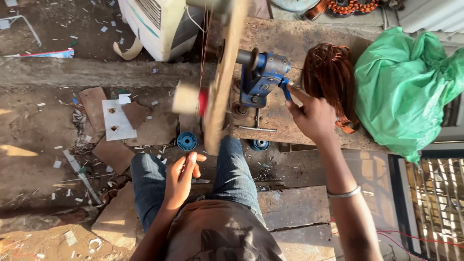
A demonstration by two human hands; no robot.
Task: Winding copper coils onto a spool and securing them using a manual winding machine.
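Observation:
My right hand [311, 115] grips the blue crank handle of a blue hand-cranked winding machine [261, 79] clamped to a worn wooden bench [290, 43]. A wooden former [223, 82] on the machine's shaft is blurred from spinning, with a red spot near its hub. Thin copper wire [205, 43] runs from the top of the view towards the former. My left hand [181, 176] hovers above my left knee, fingers loosely apart, thumb and forefinger close together; whether it pinches the wire I cannot tell. A finished copper coil bundle [331, 77] lies on the bench beside my right hand.
A green plastic bag [406, 87] sits at the bench's right end. Two blue spools [187, 141] lie on the ground near my knees. A white air cooler [159, 24] stands behind. Cardboard pieces [113, 121] and paper scraps litter the dirt floor at left.

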